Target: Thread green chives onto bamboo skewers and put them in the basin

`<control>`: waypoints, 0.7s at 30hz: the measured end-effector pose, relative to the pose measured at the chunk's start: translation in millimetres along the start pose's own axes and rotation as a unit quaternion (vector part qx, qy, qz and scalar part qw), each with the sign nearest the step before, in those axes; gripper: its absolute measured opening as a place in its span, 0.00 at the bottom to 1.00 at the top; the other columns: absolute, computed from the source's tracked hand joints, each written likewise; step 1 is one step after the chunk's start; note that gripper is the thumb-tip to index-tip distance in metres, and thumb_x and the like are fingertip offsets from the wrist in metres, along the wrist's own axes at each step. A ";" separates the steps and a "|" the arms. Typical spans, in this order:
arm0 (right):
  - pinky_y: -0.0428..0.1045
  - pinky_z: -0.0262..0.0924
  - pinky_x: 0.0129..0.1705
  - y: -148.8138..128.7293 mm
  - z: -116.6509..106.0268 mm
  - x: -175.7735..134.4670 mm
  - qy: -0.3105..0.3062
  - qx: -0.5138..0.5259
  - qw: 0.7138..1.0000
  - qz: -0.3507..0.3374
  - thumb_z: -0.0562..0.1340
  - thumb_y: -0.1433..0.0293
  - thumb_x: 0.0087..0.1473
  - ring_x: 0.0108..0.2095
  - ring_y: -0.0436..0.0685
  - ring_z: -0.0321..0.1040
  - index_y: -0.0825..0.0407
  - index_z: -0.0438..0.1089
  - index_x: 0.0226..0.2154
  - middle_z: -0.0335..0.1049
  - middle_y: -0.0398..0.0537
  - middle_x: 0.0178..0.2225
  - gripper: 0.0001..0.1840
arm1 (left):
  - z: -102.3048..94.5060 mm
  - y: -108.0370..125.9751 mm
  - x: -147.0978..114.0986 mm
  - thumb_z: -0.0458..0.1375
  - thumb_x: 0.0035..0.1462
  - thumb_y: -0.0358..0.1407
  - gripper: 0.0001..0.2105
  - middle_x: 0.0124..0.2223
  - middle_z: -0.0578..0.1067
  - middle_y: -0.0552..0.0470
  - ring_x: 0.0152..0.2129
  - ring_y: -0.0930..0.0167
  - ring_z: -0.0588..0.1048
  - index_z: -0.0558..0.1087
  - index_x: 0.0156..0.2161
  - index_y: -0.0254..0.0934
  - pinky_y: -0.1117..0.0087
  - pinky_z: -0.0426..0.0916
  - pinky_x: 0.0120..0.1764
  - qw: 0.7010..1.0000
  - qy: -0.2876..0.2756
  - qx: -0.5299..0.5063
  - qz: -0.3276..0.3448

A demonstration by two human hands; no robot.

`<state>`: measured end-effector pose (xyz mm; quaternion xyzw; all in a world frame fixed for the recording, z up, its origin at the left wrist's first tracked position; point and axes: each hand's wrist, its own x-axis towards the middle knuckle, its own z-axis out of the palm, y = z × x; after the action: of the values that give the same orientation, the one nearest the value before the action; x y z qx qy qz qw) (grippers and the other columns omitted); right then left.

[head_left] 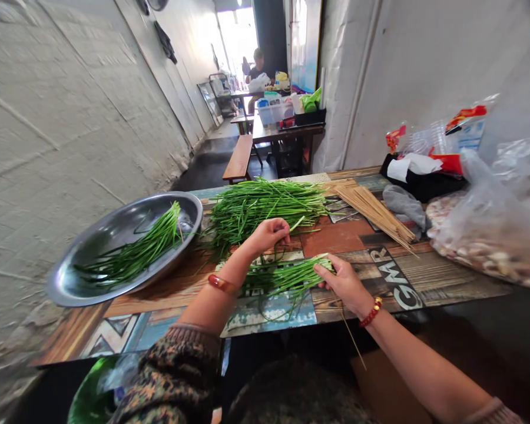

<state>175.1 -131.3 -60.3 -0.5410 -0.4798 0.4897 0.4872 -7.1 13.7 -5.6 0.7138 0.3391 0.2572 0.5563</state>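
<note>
My right hand (344, 282) is closed round the pale stem ends of a small bunch of garlic chives (287, 277), whose green leaves trail left over the tabletop. A thin bamboo skewer (351, 335) hangs down from under that hand. Above the bunch, my left hand (271, 234) is curled in a pinch, and a single chive stalk (297, 224) sticks out at its fingertips. Behind it lies a big heap of chives (265, 206). On the left, a metal basin (115, 221) holds a bundle of chives (145, 247) with a skewer at its stem end.
Loose bamboo skewers (375, 212) lie fanned out at the right, beside a grey plastic bag (404, 206). A clear bag of garlic (494, 235) stands at the far right. Past the patterned table (340, 235) are a bench (239, 156), another table and a seated person (258, 68).
</note>
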 end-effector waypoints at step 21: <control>0.47 0.60 0.34 -23.2 -9.7 69.2 -0.014 -0.093 0.986 -0.135 0.59 0.59 0.54 0.31 0.53 0.67 0.51 0.74 0.32 0.73 0.44 0.30 0.14 | 15.8 3.7 -1.1 0.62 0.50 0.42 0.14 0.24 0.70 0.57 0.15 0.83 0.64 0.69 0.34 0.32 0.82 0.53 0.17 0.987 0.078 -0.131 -0.054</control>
<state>187.9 -61.4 -41.1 -0.5070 -0.5990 0.3800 0.4897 4.7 2.5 -5.9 0.5932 0.3823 0.3240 0.6301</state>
